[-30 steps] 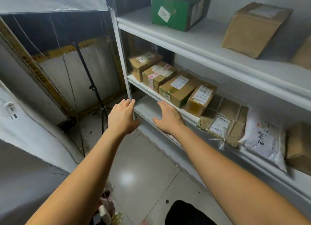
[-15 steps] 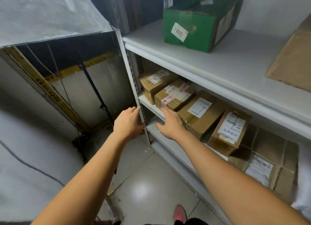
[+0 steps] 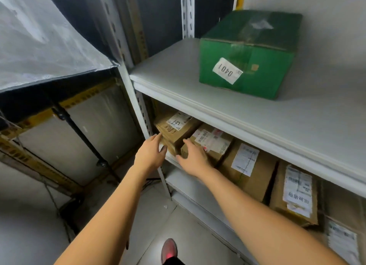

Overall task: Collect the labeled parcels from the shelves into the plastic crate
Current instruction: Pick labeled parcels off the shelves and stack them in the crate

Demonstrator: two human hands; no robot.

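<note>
A row of labeled brown cardboard parcels lies on the middle shelf (image 3: 172, 161) of a white rack. The leftmost brown parcel (image 3: 176, 130) has a white label and handwriting on top. My left hand (image 3: 150, 153) reaches its left front corner, fingers straight, thumb near the box. My right hand (image 3: 193, 157) lies with fingers extended on the front of the second brown parcel (image 3: 213, 141), just right of the first. Further right sit a third brown parcel (image 3: 247, 165) and a fourth labeled parcel (image 3: 295, 195). A green box (image 3: 247, 54) marked 0401 stands on the upper shelf (image 3: 198, 100). No crate is in view.
The rack's white upright post (image 3: 136, 104) stands just left of my left hand. A black tripod pole (image 3: 79, 134) leans in front of yellow-framed panels at left. A grey tarp (image 3: 39, 46) hangs above. My red shoe (image 3: 168, 251) is on the tiled floor.
Both hands have moved up and forward from the shelf edge to the two leftmost parcels. The view has swung closer and upward toward the rack.
</note>
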